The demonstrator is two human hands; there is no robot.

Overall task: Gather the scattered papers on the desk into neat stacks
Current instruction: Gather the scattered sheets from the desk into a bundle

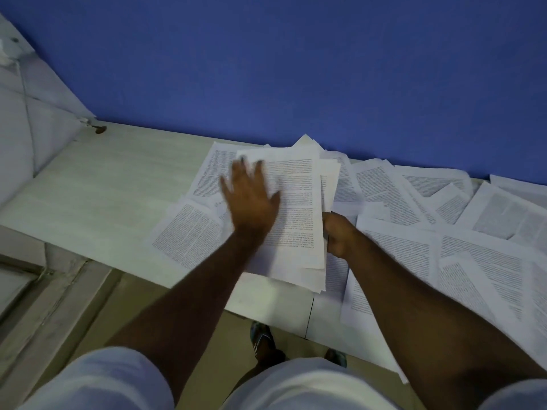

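Right hand (336, 233) pinches the uneven bundle (296, 217) at one edge while left hand (251, 196) hovers spread and blurred above; sheets may fan and slip off the desk (97, 187).

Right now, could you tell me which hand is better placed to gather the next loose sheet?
Probably the left hand: it is open and free, while the right hand grips the gathered stack.
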